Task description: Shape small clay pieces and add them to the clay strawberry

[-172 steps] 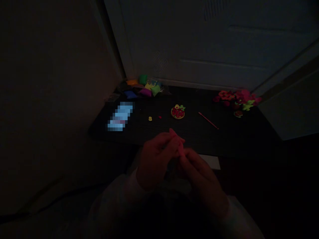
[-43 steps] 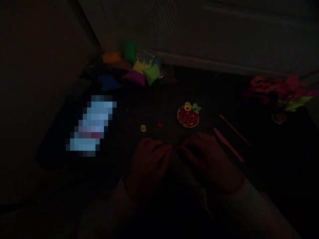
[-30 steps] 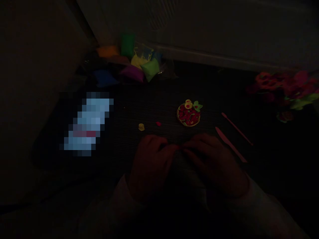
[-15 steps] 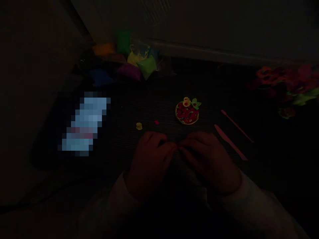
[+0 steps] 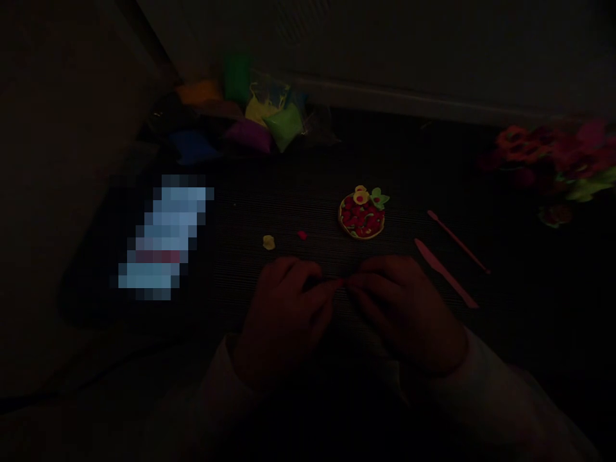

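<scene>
In dim light, my left hand and my right hand meet fingertip to fingertip above the dark table. Both are closed in a pinch around a tiny reddish piece, too small and dark to name. Just beyond them lies a round piece of clay work, filled with red bits inside a yellow rim. On its upper edge sit a yellow flower and a green flower, each with a red centre. A small yellow lump and a small red lump rest past my left hand.
Right of my hands lie a pink modelling knife and a thin pink tool. A blurred-out lit screen is at left. Coloured clay packets lie at the back by the wall; bright flower-like pieces are at far right.
My left hand has shifted slightly left, and a bit more of the tiny piece shows between the fingertips. My right hand has barely moved.
</scene>
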`<state>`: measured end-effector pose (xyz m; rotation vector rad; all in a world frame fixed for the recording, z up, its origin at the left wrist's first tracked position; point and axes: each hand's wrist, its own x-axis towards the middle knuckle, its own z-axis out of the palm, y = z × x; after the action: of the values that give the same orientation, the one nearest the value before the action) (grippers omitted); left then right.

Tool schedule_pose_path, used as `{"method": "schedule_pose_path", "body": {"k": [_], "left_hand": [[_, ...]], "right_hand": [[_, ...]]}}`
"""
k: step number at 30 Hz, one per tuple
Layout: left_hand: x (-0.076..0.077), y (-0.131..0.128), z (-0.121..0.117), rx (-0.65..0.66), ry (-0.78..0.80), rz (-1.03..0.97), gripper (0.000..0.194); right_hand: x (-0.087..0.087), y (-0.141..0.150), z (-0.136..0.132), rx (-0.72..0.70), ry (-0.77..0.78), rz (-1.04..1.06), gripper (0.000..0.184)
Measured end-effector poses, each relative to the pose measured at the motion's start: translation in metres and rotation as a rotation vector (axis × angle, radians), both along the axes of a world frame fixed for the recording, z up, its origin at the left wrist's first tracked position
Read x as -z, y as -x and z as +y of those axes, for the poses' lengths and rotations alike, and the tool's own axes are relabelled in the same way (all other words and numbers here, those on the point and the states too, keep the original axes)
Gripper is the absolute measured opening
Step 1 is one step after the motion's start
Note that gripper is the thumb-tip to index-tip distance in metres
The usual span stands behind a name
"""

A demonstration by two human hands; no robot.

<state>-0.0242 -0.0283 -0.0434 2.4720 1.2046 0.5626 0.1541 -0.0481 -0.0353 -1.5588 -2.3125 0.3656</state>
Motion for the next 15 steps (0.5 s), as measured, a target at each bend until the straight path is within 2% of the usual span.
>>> {"method": "schedule_pose_path", "body": {"k": [4, 9, 15], "left_hand": [[-0.0012, 0.0009, 0.0002, 0.021, -0.019, 0.016, 0.022], [-0.0014, 0.0006, 0.0014, 0.025, -0.019, 0.009, 0.021], [-0.0017, 0.0013, 0.0011, 0.024, 0.000, -0.009, 0.022]], "right_hand": [[-0.0006, -0.0009, -0.0047, -0.024, -0.043, 0.001, 0.022], [-0.0003, -0.0007, -0.0069, -0.062, -0.059, -0.111, 0.026], [0.0010, -0.0045, -0.0085, -0.052, -0.077, -0.067, 0.027]]}}
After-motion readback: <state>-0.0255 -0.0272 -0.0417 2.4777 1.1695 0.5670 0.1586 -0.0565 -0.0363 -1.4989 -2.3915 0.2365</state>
